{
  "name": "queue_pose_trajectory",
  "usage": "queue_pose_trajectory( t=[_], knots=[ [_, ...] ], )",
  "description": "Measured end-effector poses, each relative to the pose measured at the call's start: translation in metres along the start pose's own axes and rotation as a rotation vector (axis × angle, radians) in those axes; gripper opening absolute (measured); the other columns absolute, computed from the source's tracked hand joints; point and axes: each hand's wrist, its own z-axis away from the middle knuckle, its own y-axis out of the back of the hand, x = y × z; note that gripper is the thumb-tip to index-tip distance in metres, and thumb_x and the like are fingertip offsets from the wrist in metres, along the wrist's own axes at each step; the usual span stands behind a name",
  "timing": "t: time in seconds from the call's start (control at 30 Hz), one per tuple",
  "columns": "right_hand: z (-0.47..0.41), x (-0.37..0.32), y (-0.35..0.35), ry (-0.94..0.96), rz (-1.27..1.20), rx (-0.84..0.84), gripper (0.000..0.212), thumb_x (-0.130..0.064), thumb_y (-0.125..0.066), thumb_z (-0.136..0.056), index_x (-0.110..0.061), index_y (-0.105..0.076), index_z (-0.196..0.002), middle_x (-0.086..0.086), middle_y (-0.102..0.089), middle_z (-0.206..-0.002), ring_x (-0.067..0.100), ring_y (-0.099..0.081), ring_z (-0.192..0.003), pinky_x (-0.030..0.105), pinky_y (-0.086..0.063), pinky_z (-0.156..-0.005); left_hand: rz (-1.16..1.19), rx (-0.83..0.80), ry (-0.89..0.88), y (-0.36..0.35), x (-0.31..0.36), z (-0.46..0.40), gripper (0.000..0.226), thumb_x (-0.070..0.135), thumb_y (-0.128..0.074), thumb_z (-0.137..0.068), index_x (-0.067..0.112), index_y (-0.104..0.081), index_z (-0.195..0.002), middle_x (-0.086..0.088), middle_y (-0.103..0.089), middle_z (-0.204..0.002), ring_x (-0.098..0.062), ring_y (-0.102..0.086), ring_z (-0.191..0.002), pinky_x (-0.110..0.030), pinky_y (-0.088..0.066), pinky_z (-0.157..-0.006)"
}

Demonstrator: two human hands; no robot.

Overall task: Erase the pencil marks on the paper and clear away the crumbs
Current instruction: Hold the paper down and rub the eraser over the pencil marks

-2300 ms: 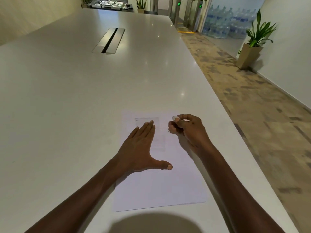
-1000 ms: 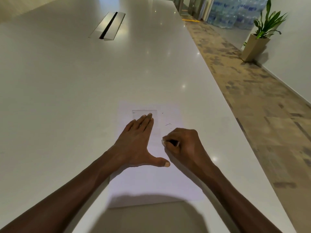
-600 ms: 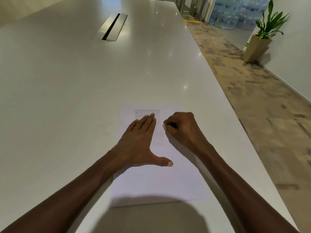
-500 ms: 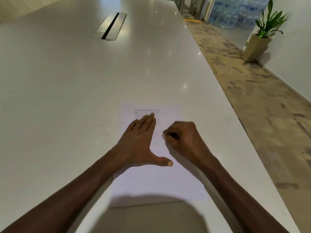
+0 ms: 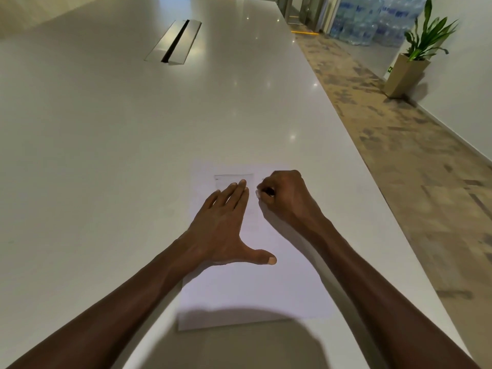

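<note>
Two hands work on the sheet before us. Our left hand [image 5: 222, 230] lies flat on the paper [image 5: 255, 288], fingers straight and close together, thumb spread out to the right, pressing the sheet down onto the white table [image 5: 106, 155]. Our right hand [image 5: 286, 198] is curled into a fist just beside the left fingertips, pinching a small pale eraser [image 5: 257, 193] whose tip barely shows at the thumb and forefinger; it sits down on the paper's upper part. A faint pencilled rectangle [image 5: 234, 178] shows on the sheet just beyond the left fingers, with a tiny dark mark near the right knuckles. Crumbs are too small to make out. Farther up the table a metal cable hatch [image 5: 174, 42] is set into the top. To the right, on the patterned floor, stands a potted plant [image 5: 415, 54], with stacked water bottles [image 5: 372, 20] behind.
</note>
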Motion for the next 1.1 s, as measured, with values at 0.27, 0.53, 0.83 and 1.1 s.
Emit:
queue_pose_trajectory(
  t=[0.27, 0.53, 0.83, 1.1],
  knots=[
    [0.045, -0.024, 0.017, 0.024, -0.025, -0.124, 0.018, -0.003, -0.054, -0.077, 0.002, -0.066, -0.065, 0.017, -0.063, -0.061, 0.027, -0.059, -0.064, 0.042, -0.048, -0.061, -0.015, -0.001, -0.006, 0.000, -0.001, 0.000, 0.146, 0.104, -0.032, -0.050, 0.011, 0.012, -0.154, 0.000, 0.024, -0.161, -0.014, 0.018, -0.148, -0.040, 0.001, -0.122],
    [0.036, -0.020, 0.014, -0.014, -0.050, -0.125, 0.021, -0.005, -0.050, -0.073, 0.004, -0.069, -0.069, 0.021, -0.066, -0.065, 0.030, -0.063, -0.067, 0.043, -0.052, -0.063, -0.022, -0.017, -0.003, 0.000, -0.001, -0.001, 0.147, 0.106, -0.029, -0.049, 0.011, 0.013, -0.154, 0.000, 0.026, -0.160, -0.014, 0.020, -0.148, -0.041, 0.002, -0.122],
    [-0.009, 0.003, 0.006, 0.038, 0.026, -0.094, 0.026, -0.014, -0.057, -0.084, 0.004, -0.073, -0.073, 0.019, -0.072, -0.072, 0.028, -0.067, -0.068, 0.043, -0.056, -0.066, 0.005, 0.002, 0.002, 0.000, 0.000, 0.001, 0.148, 0.106, -0.030, -0.049, 0.011, 0.012, -0.154, 0.000, 0.022, -0.161, -0.014, 0.017, -0.149, -0.042, 0.000, -0.122],
    [0.057, -0.030, 0.018, 0.061, -0.034, -0.158, 0.013, 0.000, -0.055, -0.074, 0.000, -0.065, -0.065, 0.015, -0.062, -0.060, 0.024, -0.057, -0.064, 0.037, -0.044, -0.063, -0.017, -0.005, -0.010, 0.001, 0.000, 0.000, 0.146, 0.103, -0.033, -0.050, 0.010, 0.010, -0.154, -0.001, 0.021, -0.162, -0.015, 0.016, -0.149, -0.040, 0.001, -0.122]
  ],
)
